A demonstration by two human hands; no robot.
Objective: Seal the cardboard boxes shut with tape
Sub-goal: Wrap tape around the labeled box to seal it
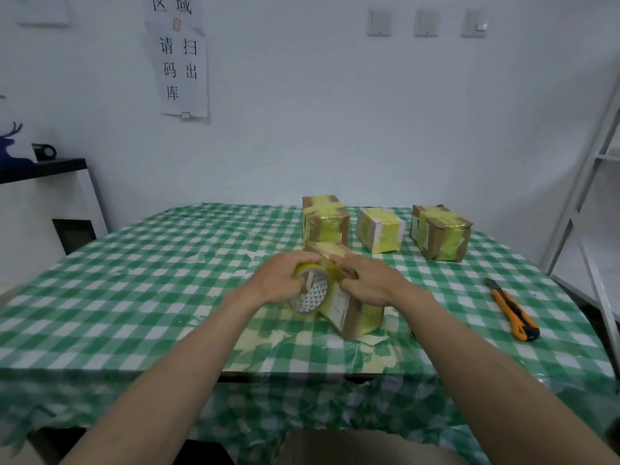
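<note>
Left hand grips yellowish clear tape roll, fingers curled over its rim. Right hand rests flat, fingers straight, on brown cardboard box between both hands. Three taped boxes beyond; orange utility knife right of right hand.

A small stockroom or parcel-packing room; a paper wall notice in Chinese asks to scan goods out; taped cardboard boxes on the desk; metal shelving stands beside.
</note>
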